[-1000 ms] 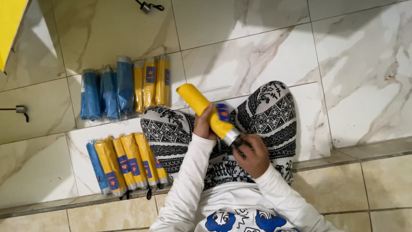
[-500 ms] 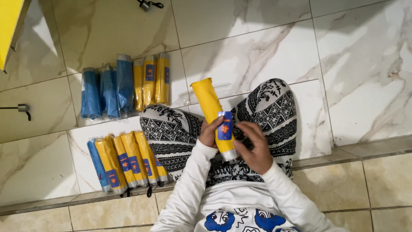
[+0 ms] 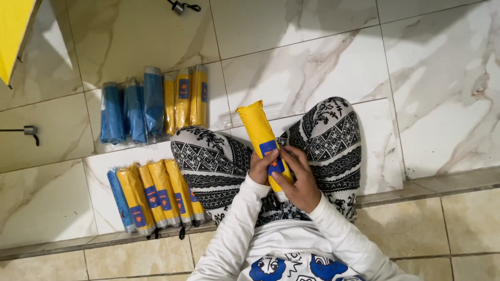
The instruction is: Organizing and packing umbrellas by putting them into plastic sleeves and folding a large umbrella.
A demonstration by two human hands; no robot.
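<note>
I sit cross-legged on a marble floor in patterned trousers. Both my hands hold a folded yellow umbrella [image 3: 257, 130] in its sleeve, with a blue tag on it, over my lap. My left hand [image 3: 260, 167] grips its lower part from the left. My right hand [image 3: 298, 179] wraps the lower end from the right, fingers on the blue tag. The umbrella points away from me, nearly upright in the view.
A row of folded yellow umbrellas with one blue [image 3: 153, 195] lies at my left knee. Farther off lies a group of blue [image 3: 133, 110] and yellow [image 3: 186, 96] wrapped umbrellas. A yellow board [image 3: 13, 34] is at top left, a raised tile step [image 3: 442, 182] at right.
The umbrella has swung from a leftward slant to nearly upright. My right hand has moved from its end up onto the blue tag, and both hands now close around its lower part.
</note>
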